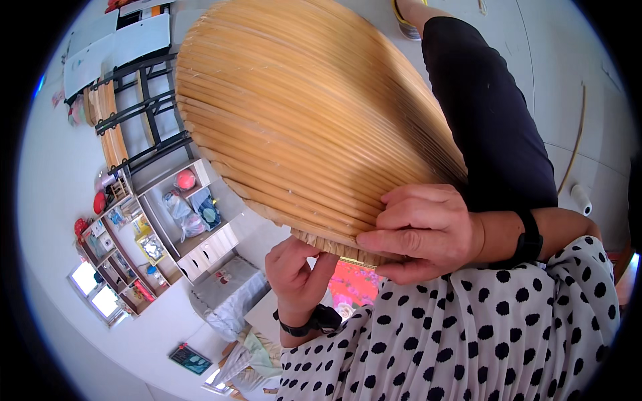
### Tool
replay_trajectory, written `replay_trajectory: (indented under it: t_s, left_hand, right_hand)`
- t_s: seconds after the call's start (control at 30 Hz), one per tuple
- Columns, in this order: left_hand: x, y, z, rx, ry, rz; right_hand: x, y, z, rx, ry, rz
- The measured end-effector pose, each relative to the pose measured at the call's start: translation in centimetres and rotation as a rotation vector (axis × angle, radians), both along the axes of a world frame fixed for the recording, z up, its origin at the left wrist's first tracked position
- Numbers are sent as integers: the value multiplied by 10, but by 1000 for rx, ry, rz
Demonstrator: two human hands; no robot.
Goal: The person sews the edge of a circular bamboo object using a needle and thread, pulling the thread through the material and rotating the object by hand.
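A large round mat of thin plant stalks point(301, 110), laid side by side and stitched with small pale threads, is tilted up before me and fills the middle of the view. Its near rim shows a band of cut stalk ends point(336, 245). My right hand point(426, 233) grips this rim, fingers flat on the upper face and thumb low by the edge. To its left, my left hand point(298, 273) is curled against the underside of the rim. The tips of its finger and thumb are hidden behind the edge, so whether they pinch anything cannot be seen.
My dark-trousered leg point(486, 105) lies along the mat's right side. On the tiled floor at right are a white spool point(581, 199) and a long thin stalk point(577, 135). A black metal frame point(150, 105) and shelving point(125, 250) stand at left. Beneath my hands shows red floral cloth point(353, 283).
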State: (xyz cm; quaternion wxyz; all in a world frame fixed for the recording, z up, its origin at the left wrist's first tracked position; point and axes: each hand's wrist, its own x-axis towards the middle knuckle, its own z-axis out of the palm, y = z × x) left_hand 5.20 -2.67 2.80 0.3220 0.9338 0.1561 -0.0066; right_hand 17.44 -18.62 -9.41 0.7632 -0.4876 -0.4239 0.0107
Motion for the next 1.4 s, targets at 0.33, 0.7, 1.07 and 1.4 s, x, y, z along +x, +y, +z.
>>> replay_trajectory:
  t_s: [0.33,0.7,1.07,1.4]
  left_hand:
    - [-3,-10,-4,-111,25,146]
    - [3,-14,-20,-115,-194,67]
    - [27,-25,-16,-61,-305,-2]
    - [40,-44,-15,-197,-224,210]
  right_hand:
    - [-8,-5,8,-130,-46,-103]
    - [-7,-14,25,-274,-110,-206]
    - [-1,-19,27,-291,-119,-233]
    - [0,-18,23,-293,-126,-238]
